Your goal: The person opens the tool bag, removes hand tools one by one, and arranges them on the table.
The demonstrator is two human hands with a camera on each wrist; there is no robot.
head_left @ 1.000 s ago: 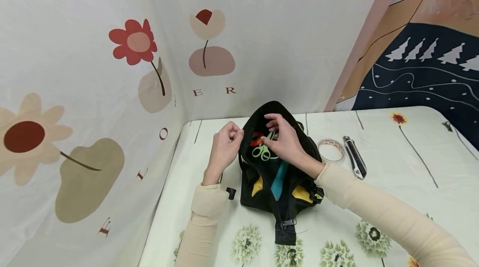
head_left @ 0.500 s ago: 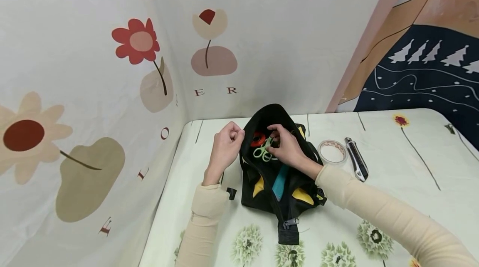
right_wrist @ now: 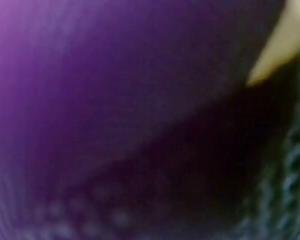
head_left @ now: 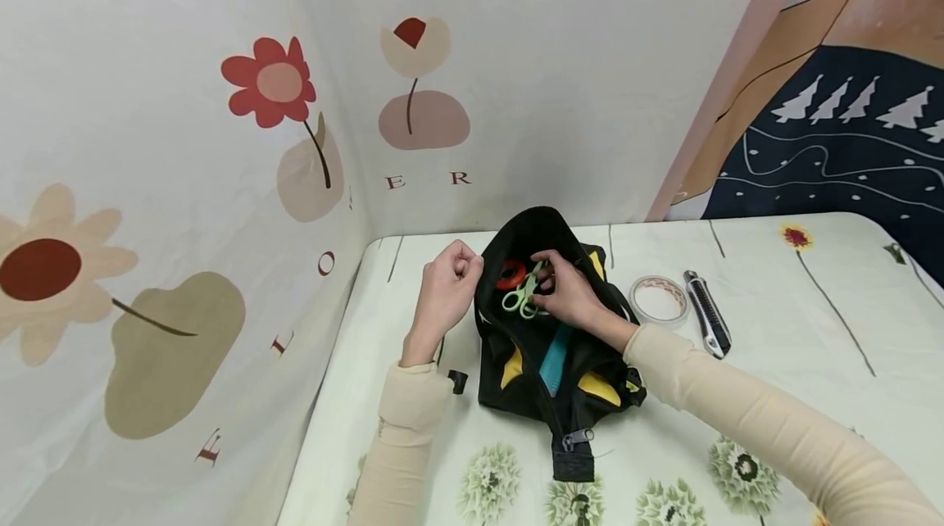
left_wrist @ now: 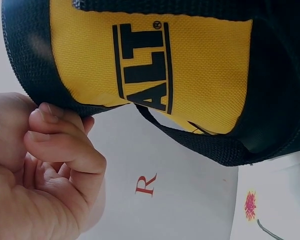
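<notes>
A black and yellow tool bag stands unzipped on the table, its mouth gaping toward me. My left hand pinches the left rim of that mouth; in the left wrist view the curled fingers of the left hand hold the black edge beside a yellow panel with black lettering. Inside the bag, my right hand grips light green scissors, handles toward the left. A red-orange ring-shaped thing lies just beyond them. The right wrist view is blurred and dark, with no fingers visible.
A roll of clear tape and a box cutter lie on the table to the right of the bag. A flower-print cloth covers the table. Printed curtains stand behind and to the left.
My right hand's fingers have closed in from a wider spread onto the green scissors, which have shifted slightly. The left hand keeps its grip on the bag's rim.
</notes>
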